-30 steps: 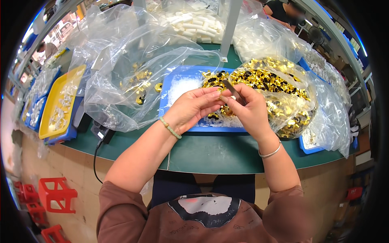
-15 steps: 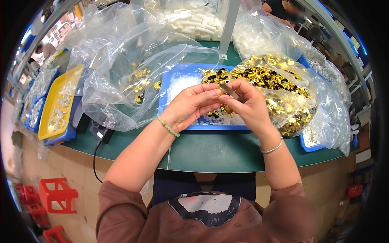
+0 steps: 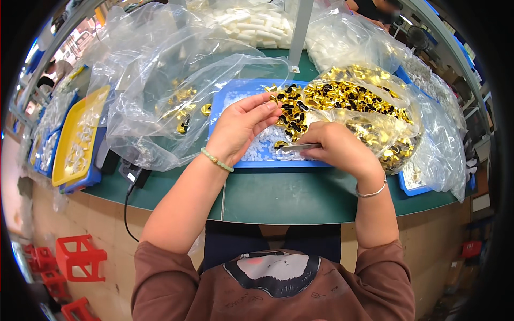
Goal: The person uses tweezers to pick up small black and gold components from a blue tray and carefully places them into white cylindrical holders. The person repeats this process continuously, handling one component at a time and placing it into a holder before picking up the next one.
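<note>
My left hand (image 3: 241,125) is raised over the left half of a blue tray (image 3: 254,164), its thumb and fingertips pinching a small shiny gold piece (image 3: 274,99). Lower and to the right, my right hand (image 3: 342,150) grips metal tweezers (image 3: 301,146). Their tips point left, down among small translucent white plastic pieces (image 3: 258,147) near the tray's front edge. Several loose gold caps with black parts (image 3: 292,117) lie in the tray between my hands. A clear plastic bag (image 3: 399,120) full of the same gold caps rests over the tray's right side.
A large clear bag (image 3: 144,128) with some gold pieces spreads over the green table (image 3: 289,195) at left. Beyond it stands a yellow tray (image 3: 69,174). White tubes (image 3: 257,27) are piled at the back, beside a metal post (image 3: 300,37). Red stools (image 3: 80,259) stand on the floor.
My hands have moved apart. The left went slightly up and left with the gold piece; the right came down with the tweezers, their tips now among the white pieces.
</note>
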The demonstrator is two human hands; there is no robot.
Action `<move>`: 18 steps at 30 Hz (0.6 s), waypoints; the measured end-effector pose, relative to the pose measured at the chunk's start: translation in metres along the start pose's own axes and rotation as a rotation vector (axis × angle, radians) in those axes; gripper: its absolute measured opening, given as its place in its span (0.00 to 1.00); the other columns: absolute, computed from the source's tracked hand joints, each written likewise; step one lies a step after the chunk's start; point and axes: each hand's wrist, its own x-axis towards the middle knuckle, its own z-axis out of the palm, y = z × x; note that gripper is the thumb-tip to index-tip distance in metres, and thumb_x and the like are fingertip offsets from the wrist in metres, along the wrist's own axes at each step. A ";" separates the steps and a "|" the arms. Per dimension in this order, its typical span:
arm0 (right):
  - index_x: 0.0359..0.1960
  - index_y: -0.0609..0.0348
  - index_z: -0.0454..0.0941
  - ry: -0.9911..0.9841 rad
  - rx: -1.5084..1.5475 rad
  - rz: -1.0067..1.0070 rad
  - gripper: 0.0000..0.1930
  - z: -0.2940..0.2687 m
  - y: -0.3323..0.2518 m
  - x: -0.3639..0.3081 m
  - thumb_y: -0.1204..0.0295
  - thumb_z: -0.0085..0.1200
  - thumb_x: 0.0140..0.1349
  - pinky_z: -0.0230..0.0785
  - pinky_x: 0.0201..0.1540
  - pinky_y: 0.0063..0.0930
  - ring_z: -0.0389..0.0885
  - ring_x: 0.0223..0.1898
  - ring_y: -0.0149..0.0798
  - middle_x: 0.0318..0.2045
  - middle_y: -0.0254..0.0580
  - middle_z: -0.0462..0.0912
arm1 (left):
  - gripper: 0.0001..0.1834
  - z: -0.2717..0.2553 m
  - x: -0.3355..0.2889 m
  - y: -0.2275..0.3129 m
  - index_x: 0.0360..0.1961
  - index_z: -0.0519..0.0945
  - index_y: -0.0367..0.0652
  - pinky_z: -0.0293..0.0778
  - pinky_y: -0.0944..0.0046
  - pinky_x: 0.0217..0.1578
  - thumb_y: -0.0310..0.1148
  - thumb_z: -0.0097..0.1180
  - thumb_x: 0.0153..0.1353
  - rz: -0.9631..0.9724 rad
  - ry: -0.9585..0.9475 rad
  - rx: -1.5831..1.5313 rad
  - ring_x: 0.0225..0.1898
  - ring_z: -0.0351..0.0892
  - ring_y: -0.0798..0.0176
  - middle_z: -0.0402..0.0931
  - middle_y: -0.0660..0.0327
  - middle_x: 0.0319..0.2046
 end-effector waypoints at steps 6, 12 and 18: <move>0.33 0.60 0.82 0.047 -0.051 -0.100 0.09 0.017 0.008 0.000 0.74 0.64 0.50 0.71 0.38 0.39 0.79 0.33 0.51 0.30 0.45 0.80 | 0.18 -0.005 0.004 -0.003 0.55 0.74 0.30 0.76 0.68 0.54 0.30 0.53 0.68 -0.030 0.027 -0.056 0.50 0.79 0.63 0.78 0.53 0.50; 0.33 0.60 0.81 0.076 -0.121 -0.095 0.09 0.019 0.003 0.001 0.73 0.65 0.49 0.71 0.38 0.41 0.79 0.34 0.52 0.30 0.45 0.80 | 0.18 -0.005 0.004 -0.003 0.56 0.74 0.30 0.75 0.67 0.57 0.27 0.53 0.67 0.002 0.003 -0.063 0.54 0.78 0.62 0.76 0.53 0.52; 0.31 0.60 0.81 0.093 -0.105 -0.100 0.09 0.019 0.006 0.001 0.73 0.65 0.49 0.71 0.38 0.41 0.79 0.34 0.52 0.30 0.46 0.80 | 0.19 -0.001 0.002 -0.002 0.56 0.74 0.31 0.78 0.70 0.53 0.24 0.56 0.65 -0.010 -0.006 -0.031 0.50 0.79 0.64 0.78 0.54 0.50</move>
